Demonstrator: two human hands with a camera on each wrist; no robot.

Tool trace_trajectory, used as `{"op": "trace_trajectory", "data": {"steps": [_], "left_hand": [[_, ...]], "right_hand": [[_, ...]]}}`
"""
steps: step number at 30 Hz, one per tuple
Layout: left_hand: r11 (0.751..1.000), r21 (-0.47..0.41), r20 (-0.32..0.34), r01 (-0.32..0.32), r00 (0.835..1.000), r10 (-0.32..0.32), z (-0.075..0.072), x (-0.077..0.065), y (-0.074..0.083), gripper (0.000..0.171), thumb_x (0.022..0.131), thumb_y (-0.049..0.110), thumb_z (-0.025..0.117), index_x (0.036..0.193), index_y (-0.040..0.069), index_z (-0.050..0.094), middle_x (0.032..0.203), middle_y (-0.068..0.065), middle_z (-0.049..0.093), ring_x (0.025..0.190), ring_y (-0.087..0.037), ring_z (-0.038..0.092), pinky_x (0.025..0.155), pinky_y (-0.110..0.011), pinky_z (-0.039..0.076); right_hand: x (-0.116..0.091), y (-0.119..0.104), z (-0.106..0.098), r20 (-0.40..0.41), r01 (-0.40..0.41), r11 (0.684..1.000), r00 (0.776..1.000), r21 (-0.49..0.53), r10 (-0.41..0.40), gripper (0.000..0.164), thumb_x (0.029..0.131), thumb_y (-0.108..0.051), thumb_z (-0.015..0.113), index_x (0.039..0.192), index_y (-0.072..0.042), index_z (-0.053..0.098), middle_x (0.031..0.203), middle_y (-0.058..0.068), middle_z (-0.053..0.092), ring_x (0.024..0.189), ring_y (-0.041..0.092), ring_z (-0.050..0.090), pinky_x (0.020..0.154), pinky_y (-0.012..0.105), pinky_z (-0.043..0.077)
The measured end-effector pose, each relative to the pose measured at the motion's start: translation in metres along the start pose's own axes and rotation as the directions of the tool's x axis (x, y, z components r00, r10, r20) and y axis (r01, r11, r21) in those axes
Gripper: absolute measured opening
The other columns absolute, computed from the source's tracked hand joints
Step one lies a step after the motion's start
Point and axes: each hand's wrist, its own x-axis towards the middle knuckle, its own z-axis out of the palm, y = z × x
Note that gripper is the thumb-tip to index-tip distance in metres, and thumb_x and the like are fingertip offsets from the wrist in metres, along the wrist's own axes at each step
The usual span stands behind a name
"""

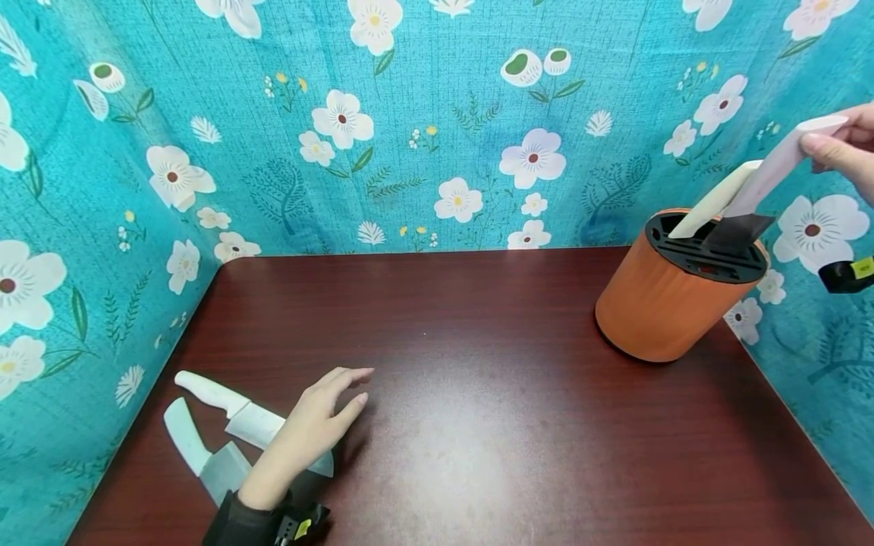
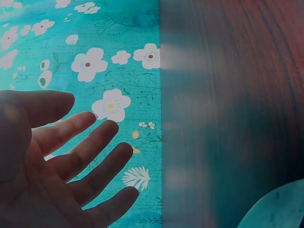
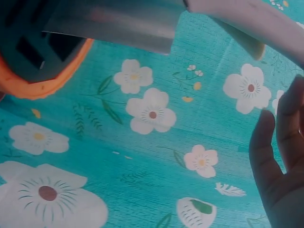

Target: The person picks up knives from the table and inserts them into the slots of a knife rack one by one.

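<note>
At the far right, my right hand (image 1: 848,150) pinches the end of a knife's pale pinkish handle (image 1: 778,167). Its broad blade (image 3: 118,23) reaches into the slotted black top of an orange round knife block (image 1: 672,303), with part of the metal showing above the slots. Beside it in the block stands a second knife with a cream handle (image 1: 713,201). My left hand (image 1: 314,417) hangs over the table with relaxed fingers and an empty palm. Under that forearm lie a white-handled knife (image 1: 212,392) and a cleaver with a pale green handle (image 1: 187,436), both partly hidden.
The dark reddish-brown tabletop (image 1: 437,326) has a shiny patch near the front. Teal flowered cloth (image 1: 410,174) rises behind it and along both sides. The block stands close to the table's right edge.
</note>
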Motion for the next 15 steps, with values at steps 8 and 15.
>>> {"op": "trace_trajectory", "data": {"steps": [8, 15], "left_hand": [[1.0, -0.004, 0.016, 0.012, 1.0, -0.011, 0.001, -0.004, -0.004, 0.039, 0.102, 0.018, 0.06, 0.14, 0.009, 0.059, 0.13, -0.009, 0.066, 0.123, -0.031, 0.063, 0.097, -0.054, 0.053], [1.0, 0.001, 0.013, 0.004, 1.0, -0.004, 0.0, -0.006, -0.007, 0.038, 0.103, 0.02, 0.059, 0.139, 0.01, 0.059, 0.128, -0.007, 0.067, 0.122, -0.031, 0.063, 0.096, -0.053, 0.053]], "right_hand": [[-0.008, 0.001, 0.014, 0.122, -0.139, 0.982, 0.98, -0.131, 0.155, 0.03, 0.103, -0.02, 0.059, 0.087, -0.045, 0.058, 0.066, -0.034, 0.056, 0.059, -0.013, 0.051, 0.054, 0.007, 0.035], [-0.014, 0.0, 0.019, 0.109, -0.213, 0.949, 0.964, -0.233, 0.244, 0.022, 0.103, -0.029, 0.059, 0.089, -0.046, 0.054, 0.068, -0.034, 0.05, 0.062, -0.011, 0.045, 0.052, 0.019, 0.031]]}}
